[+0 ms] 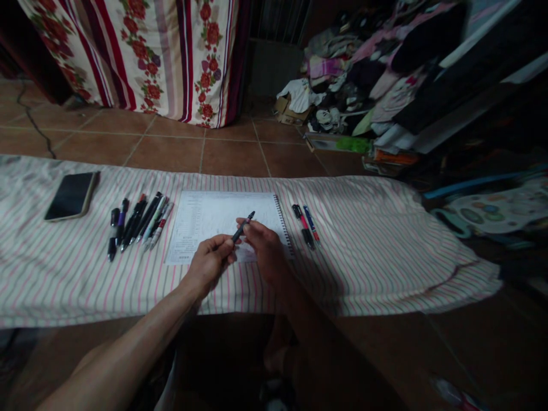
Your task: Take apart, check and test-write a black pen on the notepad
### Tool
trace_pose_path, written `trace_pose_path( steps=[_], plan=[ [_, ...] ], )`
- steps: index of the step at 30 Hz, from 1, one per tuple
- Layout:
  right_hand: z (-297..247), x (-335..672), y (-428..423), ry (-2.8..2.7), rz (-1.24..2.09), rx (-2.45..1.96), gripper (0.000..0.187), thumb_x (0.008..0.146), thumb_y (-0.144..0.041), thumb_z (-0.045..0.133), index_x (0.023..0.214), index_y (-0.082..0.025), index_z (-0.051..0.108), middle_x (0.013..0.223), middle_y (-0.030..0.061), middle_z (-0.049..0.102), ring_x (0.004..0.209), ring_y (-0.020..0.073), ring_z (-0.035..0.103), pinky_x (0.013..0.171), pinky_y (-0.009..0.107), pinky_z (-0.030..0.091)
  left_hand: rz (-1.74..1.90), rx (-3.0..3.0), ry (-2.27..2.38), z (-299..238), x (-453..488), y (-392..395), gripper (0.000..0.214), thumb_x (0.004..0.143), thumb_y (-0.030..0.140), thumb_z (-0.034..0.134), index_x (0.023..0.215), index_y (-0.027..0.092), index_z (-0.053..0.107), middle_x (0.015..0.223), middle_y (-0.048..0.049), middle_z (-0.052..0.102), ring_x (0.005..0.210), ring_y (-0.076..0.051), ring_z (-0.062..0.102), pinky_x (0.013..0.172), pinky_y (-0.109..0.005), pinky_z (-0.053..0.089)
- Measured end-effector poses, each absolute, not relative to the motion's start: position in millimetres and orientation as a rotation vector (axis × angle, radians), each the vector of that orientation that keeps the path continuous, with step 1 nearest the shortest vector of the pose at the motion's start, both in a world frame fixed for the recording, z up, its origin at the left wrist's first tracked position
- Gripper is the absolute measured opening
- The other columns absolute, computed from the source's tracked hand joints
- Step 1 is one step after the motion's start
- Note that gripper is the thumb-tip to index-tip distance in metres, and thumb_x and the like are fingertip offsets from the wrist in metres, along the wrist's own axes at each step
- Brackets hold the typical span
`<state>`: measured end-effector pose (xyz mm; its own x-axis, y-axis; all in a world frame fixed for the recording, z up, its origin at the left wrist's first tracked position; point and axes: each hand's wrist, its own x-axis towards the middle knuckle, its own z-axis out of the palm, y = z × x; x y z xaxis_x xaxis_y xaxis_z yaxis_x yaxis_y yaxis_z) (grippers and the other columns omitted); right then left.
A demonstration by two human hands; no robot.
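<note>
A dark pen (243, 225) is held over a spiral notebook (214, 220) lying on a striped cloth (385, 245). My left hand (209, 262) pinches the pen's lower end with closed fingers. My right hand (265, 248) grips the pen near its middle, fingers closed round it. The pen's tip points up and to the right. The notebook's open page shows faint printed lines, and its lower edge is partly hidden by my hands.
A row of several pens (137, 222) lies left of the notebook; two more pens (306, 225) lie to its right. A dark phone (71, 196) rests at far left. Beyond are tiled floor (231, 154), a floral curtain (149, 51) and piled clothes (363, 68).
</note>
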<state>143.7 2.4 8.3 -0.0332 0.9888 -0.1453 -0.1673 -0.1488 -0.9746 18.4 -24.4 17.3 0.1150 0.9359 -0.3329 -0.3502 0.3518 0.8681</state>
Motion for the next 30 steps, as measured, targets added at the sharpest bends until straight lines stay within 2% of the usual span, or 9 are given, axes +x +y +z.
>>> trace_pose_path(
  steps=[3,7,11,14,18,20,22,27,30],
  plan=[
    [8.9,143.3,2.7,-1.023,1.401,-1.186,0.032,0.069,-0.044,0.064,0.091,-0.021,0.069,0.085,0.0007,0.066,0.078,0.0144,0.056,0.074,0.029,0.039,1.068,0.692,1.05,15.8,18.3,-24.7,0.022,0.068,0.032,0.066,0.077,0.012,0.064,0.052,0.0017,0.052,0.047,-0.007,0.041,0.047,-0.019,0.029],
    [12.1,140.6,1.9,-1.033,1.339,-1.229,0.026,0.066,-0.043,0.065,0.073,-0.018,0.063,0.061,-0.0033,0.058,0.06,0.0106,0.05,0.061,0.026,0.037,1.075,0.71,1.043,12.7,19.7,-25.8,0.024,0.067,0.035,0.068,0.075,0.013,0.063,0.05,0.0025,0.051,0.047,-0.007,0.042,0.047,-0.019,0.029],
    [12.1,138.9,1.3,-1.037,1.333,-1.226,0.028,0.065,-0.043,0.067,0.066,-0.018,0.056,0.055,-0.0047,0.055,0.054,0.0094,0.048,0.055,0.024,0.036,1.08,0.735,1.035,12.4,20.7,-26.5,0.024,0.067,0.035,0.069,0.071,0.013,0.062,0.051,0.0024,0.05,0.049,-0.008,0.043,0.047,-0.019,0.03],
    [8.1,139.7,2.2,-1.036,1.374,-1.202,0.032,0.067,-0.048,0.065,0.075,-0.018,0.06,0.061,-0.0024,0.059,0.058,0.0112,0.052,0.058,0.026,0.039,1.074,0.732,1.027,15.2,20.5,-26.4,0.024,0.068,0.036,0.068,0.07,0.013,0.062,0.051,0.0022,0.051,0.049,-0.007,0.043,0.047,-0.019,0.03],
    [3.6,142.4,3.2,-1.038,1.424,-1.149,0.04,0.072,-0.053,0.059,0.093,-0.02,0.066,0.087,0.0039,0.065,0.08,0.0167,0.059,0.073,0.031,0.043,1.068,0.722,1.028,18.6,20.0,-26.2,0.024,0.069,0.036,0.066,0.073,0.012,0.064,0.051,0.0014,0.052,0.049,-0.008,0.043,0.048,-0.02,0.03],
    [3.0,143.2,3.3,-1.032,1.428,-1.125,0.037,0.072,-0.05,0.06,0.095,-0.022,0.067,0.096,0.0048,0.066,0.09,0.0183,0.058,0.079,0.032,0.042,1.072,0.715,1.021,18.7,20.0,-26.2,0.023,0.069,0.034,0.066,0.073,0.012,0.064,0.052,0.001,0.053,0.049,-0.008,0.043,0.049,-0.02,0.031],
    [3.4,143.1,3.3,-1.009,1.432,-1.119,0.033,0.071,-0.046,0.062,0.093,-0.022,0.068,0.096,0.0041,0.066,0.092,0.018,0.058,0.081,0.032,0.041,1.073,0.709,1.021,18.1,20.0,-26.3,0.023,0.069,0.034,0.066,0.074,0.012,0.064,0.053,0.0011,0.053,0.049,-0.008,0.043,0.049,-0.02,0.03],
    [7.3,140.5,3.0,-0.98,1.406,-1.171,0.029,0.066,-0.044,0.065,0.08,-0.019,0.067,0.07,-0.0013,0.062,0.067,0.0119,0.054,0.067,0.027,0.04,1.068,0.731,1.048,15.8,20.5,-26.8,0.026,0.069,0.037,0.066,0.075,0.012,0.064,0.052,0.002,0.051,0.048,-0.007,0.041,0.046,-0.02,0.028],
    [10.5,138.5,2.2,-1.005,1.348,-1.235,0.028,0.064,-0.045,0.066,0.068,-0.018,0.058,0.057,-0.0047,0.053,0.055,0.0095,0.047,0.056,0.025,0.036,1.069,0.739,1.046,15.0,21.1,-27.1,0.026,0.068,0.038,0.067,0.071,0.013,0.062,0.051,0.0024,0.05,0.048,-0.008,0.042,0.047,-0.02,0.029]
  ],
)
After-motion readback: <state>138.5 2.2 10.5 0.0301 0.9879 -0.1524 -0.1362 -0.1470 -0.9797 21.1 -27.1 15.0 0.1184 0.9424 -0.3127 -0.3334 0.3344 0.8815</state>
